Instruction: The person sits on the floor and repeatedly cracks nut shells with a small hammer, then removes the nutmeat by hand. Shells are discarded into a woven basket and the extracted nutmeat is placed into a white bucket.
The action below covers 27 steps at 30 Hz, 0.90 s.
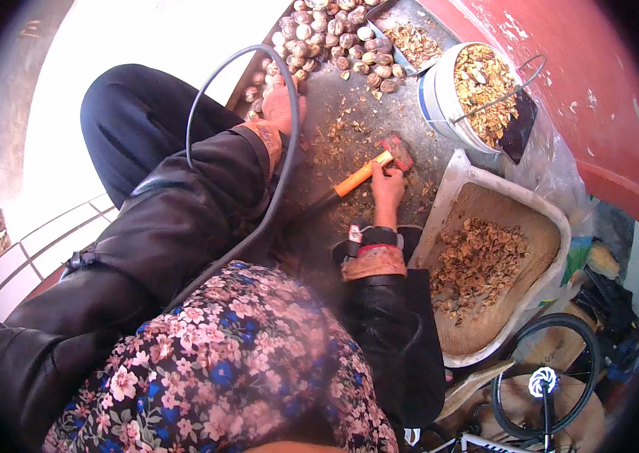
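Note:
My left hand is at the near edge of a pile of whole walnuts, by the raised rim on the left. The back of that hand shows; its fingers are mostly hidden, so I cannot tell whether it holds a nut. My right hand is closed on a hammer with an orange handle, gripping it just below the worn red head. The dark end of the handle points back toward my lap. Bits of shell lie scattered on the dark floor around the hammer.
A white bucket full of shell pieces stands at the far right, beside a dustpan with more pieces. A large worn tub holds brown pieces. A bicycle wheel is lower right, a red wall behind. A dark cable loops across.

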Available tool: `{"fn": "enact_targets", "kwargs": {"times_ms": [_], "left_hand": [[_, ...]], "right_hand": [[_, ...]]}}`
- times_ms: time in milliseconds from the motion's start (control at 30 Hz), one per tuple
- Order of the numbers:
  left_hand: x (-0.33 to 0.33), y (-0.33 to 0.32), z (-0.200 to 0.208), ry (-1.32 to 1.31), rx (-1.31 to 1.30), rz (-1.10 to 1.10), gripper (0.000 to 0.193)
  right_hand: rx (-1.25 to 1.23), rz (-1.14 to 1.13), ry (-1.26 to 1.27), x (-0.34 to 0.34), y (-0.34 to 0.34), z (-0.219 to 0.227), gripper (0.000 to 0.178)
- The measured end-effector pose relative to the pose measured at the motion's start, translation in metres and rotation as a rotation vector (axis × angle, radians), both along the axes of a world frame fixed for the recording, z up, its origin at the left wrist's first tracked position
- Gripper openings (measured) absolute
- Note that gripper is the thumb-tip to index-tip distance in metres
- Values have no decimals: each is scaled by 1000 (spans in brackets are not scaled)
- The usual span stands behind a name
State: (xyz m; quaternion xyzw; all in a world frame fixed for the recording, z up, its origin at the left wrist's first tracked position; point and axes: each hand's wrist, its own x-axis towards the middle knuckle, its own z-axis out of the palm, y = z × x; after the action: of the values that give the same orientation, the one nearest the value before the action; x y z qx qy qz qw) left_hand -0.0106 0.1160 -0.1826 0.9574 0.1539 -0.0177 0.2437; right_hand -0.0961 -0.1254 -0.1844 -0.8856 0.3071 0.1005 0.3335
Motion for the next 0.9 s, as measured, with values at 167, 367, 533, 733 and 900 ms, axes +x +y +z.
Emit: {"fn": "enact_targets", "kwargs": {"times_ms": [167,367,533,733,900], "left_hand": [[11,2,4,-3,111,-95,31],[6,3,-6,-176,164,-313,21],[7,0,-7,-24,14,-254,28],[11,-16,-15,-238,-254,-385,32],[10,-11,-16,-172,-401,-344,33]], "right_hand": [[-27,-77,-24,2,20,-14,42],[1098,-518,-262,6,22,-12,17],[1489,-604,-228,11,27,7,14],[1182,-529,-226,10,47,22,19],[984,-304,-357,17,74,39,25]]}}
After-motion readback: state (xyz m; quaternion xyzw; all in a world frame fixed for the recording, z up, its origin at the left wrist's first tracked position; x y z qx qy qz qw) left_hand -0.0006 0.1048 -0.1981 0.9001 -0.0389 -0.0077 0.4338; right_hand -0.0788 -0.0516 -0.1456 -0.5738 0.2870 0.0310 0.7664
